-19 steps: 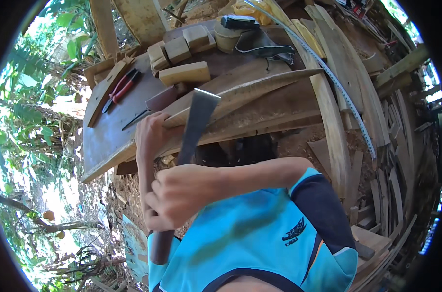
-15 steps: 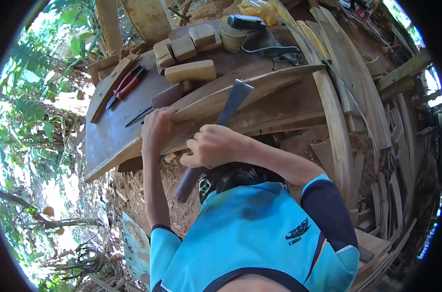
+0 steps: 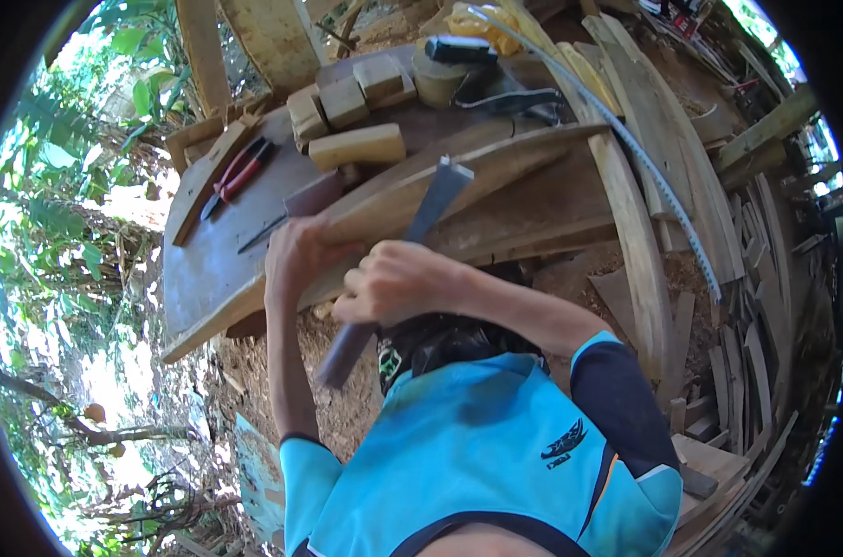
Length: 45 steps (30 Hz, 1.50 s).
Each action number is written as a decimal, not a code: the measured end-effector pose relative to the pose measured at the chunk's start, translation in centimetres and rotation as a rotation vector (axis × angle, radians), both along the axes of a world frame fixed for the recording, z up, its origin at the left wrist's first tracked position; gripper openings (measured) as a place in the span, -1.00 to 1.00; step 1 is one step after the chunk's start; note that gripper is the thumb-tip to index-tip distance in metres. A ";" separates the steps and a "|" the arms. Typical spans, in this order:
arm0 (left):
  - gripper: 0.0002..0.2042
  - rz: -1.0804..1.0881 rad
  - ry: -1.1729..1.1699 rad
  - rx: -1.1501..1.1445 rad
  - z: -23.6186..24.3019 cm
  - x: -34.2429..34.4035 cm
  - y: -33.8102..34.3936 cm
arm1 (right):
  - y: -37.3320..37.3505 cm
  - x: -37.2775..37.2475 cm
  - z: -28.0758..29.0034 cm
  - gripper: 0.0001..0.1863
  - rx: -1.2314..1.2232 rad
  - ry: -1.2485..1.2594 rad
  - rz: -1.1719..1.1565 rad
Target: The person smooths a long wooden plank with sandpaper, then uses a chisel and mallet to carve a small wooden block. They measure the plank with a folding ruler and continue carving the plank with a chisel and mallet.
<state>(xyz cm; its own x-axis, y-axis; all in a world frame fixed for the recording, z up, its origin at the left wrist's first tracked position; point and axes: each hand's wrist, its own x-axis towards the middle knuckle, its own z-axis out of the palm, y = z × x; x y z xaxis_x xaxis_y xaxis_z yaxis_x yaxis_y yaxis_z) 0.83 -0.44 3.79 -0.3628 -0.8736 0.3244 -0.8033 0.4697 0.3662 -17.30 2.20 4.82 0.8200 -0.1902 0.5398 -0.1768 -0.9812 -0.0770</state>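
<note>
My left hand (image 3: 294, 260) is closed round the near end of a long, curved piece of wood (image 3: 495, 164), which tapers toward the right and lies over the workbench (image 3: 203, 288). In front of my body, my right hand (image 3: 398, 283) is wrapped round a chisel (image 3: 438, 200), a flat tool with a widening, square-ended blade and a dark handle. Its blade points up and away, in front of the wood as I look down; whether it touches the wood I cannot tell. The handle's lower end sticks out below my fist.
Red-handled pliers (image 3: 240, 176) lie at the bench's left. Several wooden blocks (image 3: 356, 146) and a round tin-like thing (image 3: 437, 82) stand at the back. A toothed metal strip (image 3: 658, 176) curves across long boards (image 3: 625, 223) on the right. Wood shavings (image 3: 254, 390) cover the ground.
My right hand and the chisel have shifted slightly left, and the blade tip sits a little lower. My left hand keeps its hold on the wood. The view has tilted slightly.
</note>
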 end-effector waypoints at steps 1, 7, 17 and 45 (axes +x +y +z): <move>-0.67 -0.017 0.015 -0.125 -0.6 0.5 0.0 | 0.0 0.9 0.8 -0.90 0.005 -0.034 0.029; -0.67 0.014 0.017 0.154 -1.4 0.8 -0.9 | 4.5 3.5 5.3 -0.90 -0.070 -0.182 0.347; -0.64 0.082 -0.062 -0.078 -2.0 0.4 0.6 | -2.0 -1.3 1.9 -0.89 0.201 0.366 0.111; -0.63 0.043 -0.127 -0.041 -1.1 1.8 0.4 | 4.2 3.0 5.1 -0.87 -0.112 -0.221 0.153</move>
